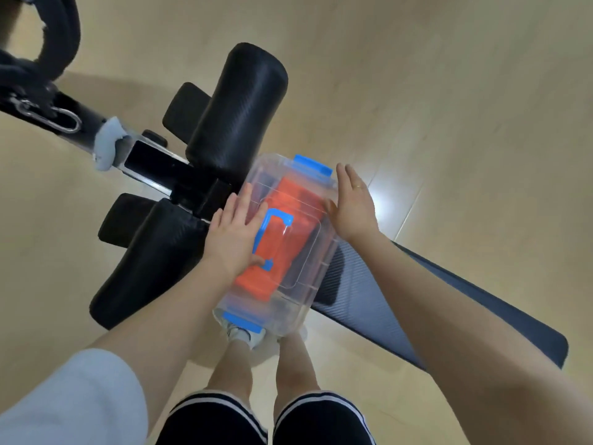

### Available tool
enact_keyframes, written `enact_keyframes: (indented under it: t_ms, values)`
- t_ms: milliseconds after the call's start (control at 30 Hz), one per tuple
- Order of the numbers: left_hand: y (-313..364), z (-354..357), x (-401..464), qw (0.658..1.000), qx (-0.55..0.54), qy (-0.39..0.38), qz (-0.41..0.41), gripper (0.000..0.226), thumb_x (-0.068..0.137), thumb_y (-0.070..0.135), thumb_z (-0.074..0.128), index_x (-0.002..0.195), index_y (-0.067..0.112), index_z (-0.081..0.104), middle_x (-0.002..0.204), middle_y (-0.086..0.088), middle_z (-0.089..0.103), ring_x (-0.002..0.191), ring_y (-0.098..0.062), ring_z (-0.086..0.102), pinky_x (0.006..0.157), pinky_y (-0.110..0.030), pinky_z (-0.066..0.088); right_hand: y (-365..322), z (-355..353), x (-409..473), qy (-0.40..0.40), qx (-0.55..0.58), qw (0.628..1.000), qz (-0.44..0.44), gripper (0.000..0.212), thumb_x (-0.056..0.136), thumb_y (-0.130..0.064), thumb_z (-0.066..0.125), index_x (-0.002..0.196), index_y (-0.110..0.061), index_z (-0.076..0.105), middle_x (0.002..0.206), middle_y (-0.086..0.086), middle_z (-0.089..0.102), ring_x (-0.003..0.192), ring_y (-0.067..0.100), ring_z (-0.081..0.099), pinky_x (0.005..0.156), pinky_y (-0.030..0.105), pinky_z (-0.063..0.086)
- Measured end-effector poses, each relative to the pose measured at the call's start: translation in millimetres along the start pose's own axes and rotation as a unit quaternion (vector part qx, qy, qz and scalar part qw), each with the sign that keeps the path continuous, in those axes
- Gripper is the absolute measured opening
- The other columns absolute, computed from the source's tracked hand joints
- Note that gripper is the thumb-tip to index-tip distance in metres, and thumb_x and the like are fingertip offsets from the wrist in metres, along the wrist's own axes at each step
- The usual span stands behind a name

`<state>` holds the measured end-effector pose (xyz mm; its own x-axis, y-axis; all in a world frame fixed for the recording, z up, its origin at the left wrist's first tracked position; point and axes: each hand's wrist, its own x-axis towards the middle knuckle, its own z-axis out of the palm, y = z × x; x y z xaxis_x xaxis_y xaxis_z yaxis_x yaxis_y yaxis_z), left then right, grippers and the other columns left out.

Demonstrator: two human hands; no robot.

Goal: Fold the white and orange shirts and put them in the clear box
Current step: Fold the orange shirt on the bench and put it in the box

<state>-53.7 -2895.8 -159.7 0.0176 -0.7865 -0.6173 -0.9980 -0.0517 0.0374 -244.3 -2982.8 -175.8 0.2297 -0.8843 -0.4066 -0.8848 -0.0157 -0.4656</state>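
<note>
**Clear box, lid on, resting on the bench**

One clear box (298,261) lies on the black padded bench (378,303), its long axis running from near-left to far-right. One folded orange shirt (272,252) shows inside; a white shirt cannot be made out. Two blue latches (313,167) sit at the ends, one blue handle (272,226) on the lid. The left hand (234,232) lies flat, fingers spread, on the lid; the right hand (353,207) is open against the far side. Two black roller pads (237,107) stand just beyond.

Glossy clear plastic box (301,252), matt orange cloth shirt (272,252), ribbed black padded bench (369,293), smooth pale floor (449,91)
</note>
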Motion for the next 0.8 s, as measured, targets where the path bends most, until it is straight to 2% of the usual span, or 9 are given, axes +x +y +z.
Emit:
enact_keyframes:
  t_ms: [200,367,467,533,600,667,700,733,800]
  values:
    - [8,3,5,0.999,-0.003,0.013,-0.035,0.109,0.069,0.048,0.072,0.147,0.028,-0.002,0.153,-0.006,-0.028,0.145,-0.029,-0.007,0.117,-0.040,0.011,-8,-14,49,-0.135,0.063,0.989,0.021,0.056,0.089,-0.016,0.057,0.137,-0.001,0.032,0.136,0.023,0.042,0.121,0.036,0.044,0.101,0.040,0.036]
    - [5,8,-7,0.998,-0.048,0.034,-0.037,0.109,0.073,0.046,0.069,0.147,0.021,-0.007,0.156,-0.009,-0.018,0.146,-0.027,-0.003,0.117,-0.038,0.010,-12,-12,41,-0.075,-0.028,0.996,-0.030,0.036,0.090,-0.016,0.052,0.126,-0.010,0.052,0.124,0.016,0.046,0.116,0.033,0.044,0.096,0.041,0.040]
    - [5,22,-33,0.962,-0.221,0.095,-0.127,0.093,0.082,0.034,0.065,0.148,0.012,0.003,0.157,-0.012,-0.001,0.145,-0.028,0.009,0.116,-0.039,0.018,-17,-5,29,0.002,-0.126,0.991,-0.055,0.030,0.093,-0.017,0.044,0.121,-0.012,0.054,0.123,0.014,0.049,0.112,0.034,0.044,0.089,0.038,0.037]
    - [3,37,-54,0.890,-0.368,0.122,-0.241,0.082,0.085,0.025,0.062,0.146,0.005,0.012,0.154,-0.017,0.015,0.141,-0.031,0.020,0.114,-0.040,0.023,-18,3,19,0.021,-0.130,0.990,-0.054,0.036,0.092,-0.013,0.042,0.128,-0.012,0.046,0.132,0.014,0.046,0.119,0.033,0.040,0.097,0.038,0.032]
    - [-1,58,-69,0.785,-0.487,0.100,-0.371,0.073,0.083,0.024,0.064,0.140,-0.001,0.025,0.143,-0.023,0.034,0.130,-0.036,0.037,0.106,-0.041,0.034,-14,13,1,0.019,-0.123,0.991,-0.048,0.051,0.090,-0.008,0.040,0.140,-0.014,0.031,0.147,0.015,0.031,0.134,0.032,0.027,0.110,0.039,0.022]
    - [3,69,-83,0.624,-0.618,0.003,-0.477,0.065,0.082,0.037,0.063,0.131,0.002,0.037,0.126,-0.017,0.049,0.107,-0.032,0.051,0.091,-0.039,0.042,-9,23,-23,0.000,-0.121,0.992,-0.041,0.063,0.089,-0.005,0.040,0.146,-0.015,0.017,0.156,0.014,0.012,0.143,0.032,0.010,0.116,0.040,0.008]
    - [7,71,-89,0.531,-0.695,-0.056,-0.482,0.061,0.084,0.044,0.060,0.127,0.006,0.041,0.120,-0.011,0.052,0.102,-0.031,0.052,0.088,-0.038,0.043,-7,28,-37,-0.007,-0.120,0.992,-0.038,0.066,0.089,-0.005,0.041,0.147,-0.016,0.013,0.157,0.013,0.006,0.144,0.032,0.004,0.117,0.041,0.004]
    - [10,70,-94,0.470,-0.746,-0.101,-0.462,0.054,0.086,0.047,0.055,0.124,0.010,0.044,0.112,-0.007,0.052,0.102,-0.029,0.053,0.086,-0.036,0.043,-4,32,-48,-0.011,-0.117,0.992,-0.036,0.066,0.089,-0.007,0.041,0.148,-0.016,0.011,0.158,0.012,0.002,0.145,0.031,0.001,0.117,0.041,0.001]
    - [11,71,-100,0.455,-0.780,-0.127,-0.410,0.047,0.090,0.046,0.050,0.123,0.012,0.047,0.105,-0.008,0.053,0.105,-0.027,0.055,0.083,-0.031,0.042,-2,38,-68,-0.005,-0.111,0.994,-0.008,0.067,0.090,-0.012,0.042,0.148,-0.015,0.009,0.158,0.010,-0.001,0.145,0.029,-0.001,0.117,0.043,-0.001]
